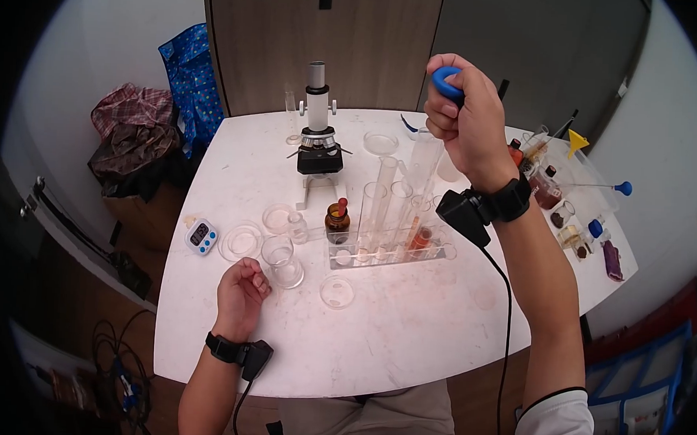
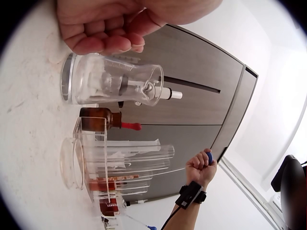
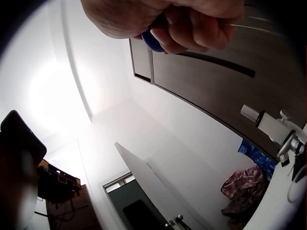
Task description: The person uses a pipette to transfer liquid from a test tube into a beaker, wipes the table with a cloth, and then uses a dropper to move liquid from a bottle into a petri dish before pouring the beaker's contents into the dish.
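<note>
High over the back right of the table, my right hand (image 1: 473, 118) grips a blue rounded piece (image 1: 442, 77), its fingers curled round it; the same blue piece (image 3: 152, 42) shows under the fingers in the right wrist view. A thin pale line runs from this hand (image 2: 200, 171) toward the tubes in the left wrist view. My left hand (image 1: 242, 295) rests low at the left with fingers loosely curled, holding nothing, close beside a clear glass beaker (image 1: 287, 276). Whether the fingertips (image 2: 117, 44) touch the beaker (image 2: 96, 86) I cannot tell.
Right of the beaker stand a brown dropper bottle (image 1: 337, 225) and a clear rack (image 1: 393, 259) with several tubes. Behind is a microscope (image 1: 318, 121). Glass dishes (image 1: 337, 292) and a timer (image 1: 201, 236) lie around; bottles and a clear tray (image 1: 602, 195) are at the right.
</note>
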`<action>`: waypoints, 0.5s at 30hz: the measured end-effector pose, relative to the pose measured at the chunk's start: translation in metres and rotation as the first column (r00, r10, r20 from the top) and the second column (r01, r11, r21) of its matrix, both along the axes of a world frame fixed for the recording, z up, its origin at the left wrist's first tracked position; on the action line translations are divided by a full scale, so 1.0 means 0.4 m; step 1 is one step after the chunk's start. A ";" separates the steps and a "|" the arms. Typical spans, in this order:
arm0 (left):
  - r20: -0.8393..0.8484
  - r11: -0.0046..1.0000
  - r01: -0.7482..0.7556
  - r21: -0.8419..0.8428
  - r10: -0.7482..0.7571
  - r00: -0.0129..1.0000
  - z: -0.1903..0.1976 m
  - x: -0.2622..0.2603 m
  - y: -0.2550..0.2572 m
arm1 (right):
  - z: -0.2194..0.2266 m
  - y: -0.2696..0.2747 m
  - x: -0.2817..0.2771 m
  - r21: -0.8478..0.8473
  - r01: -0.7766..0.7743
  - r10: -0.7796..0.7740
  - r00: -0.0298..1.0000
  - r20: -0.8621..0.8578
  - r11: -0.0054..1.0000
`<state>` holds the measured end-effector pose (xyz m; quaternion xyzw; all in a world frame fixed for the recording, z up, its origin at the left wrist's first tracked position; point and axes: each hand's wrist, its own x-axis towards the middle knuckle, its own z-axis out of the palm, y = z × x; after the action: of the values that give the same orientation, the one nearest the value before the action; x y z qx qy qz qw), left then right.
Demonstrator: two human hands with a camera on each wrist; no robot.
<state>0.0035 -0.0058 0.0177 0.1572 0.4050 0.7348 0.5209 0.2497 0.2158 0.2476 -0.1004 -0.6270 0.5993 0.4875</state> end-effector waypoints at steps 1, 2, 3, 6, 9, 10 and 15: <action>0.002 1.000 0.000 0.000 0.000 1.000 0.002 0.001 0.001 | 0.003 0.000 0.001 0.002 -0.001 0.001 1.000 0.000 1.000; 0.002 1.000 0.000 0.001 0.000 1.000 0.003 0.001 0.002 | 0.005 0.001 0.001 -0.001 -0.003 0.003 1.000 0.003 1.000; 0.002 1.000 0.004 0.003 -0.004 1.000 0.003 0.001 0.002 | 0.004 0.001 0.001 -0.004 -0.006 0.006 1.000 0.006 1.000; 0.004 1.000 0.002 0.000 -0.002 1.000 0.003 0.001 0.000 | 0.004 0.004 0.000 -0.026 0.020 -0.019 1.000 0.007 0.999; 0.003 1.000 0.004 -0.001 -0.004 1.000 0.005 0.002 0.003 | 0.006 0.009 -0.002 -0.039 0.024 -0.023 1.000 0.004 0.999; 0.004 1.000 0.005 -0.002 -0.005 1.000 0.002 0.000 0.002 | 0.005 0.010 -0.003 -0.039 0.023 -0.023 1.000 0.004 0.999; 0.001 1.000 -0.003 -0.005 0.003 1.000 0.008 0.004 0.003 | 0.008 0.012 -0.007 -0.047 0.029 -0.029 1.000 0.006 0.998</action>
<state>0.0050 -0.0047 0.0208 0.1548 0.4066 0.7348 0.5203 0.2470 0.2206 0.2508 -0.1225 -0.6125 0.6064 0.4921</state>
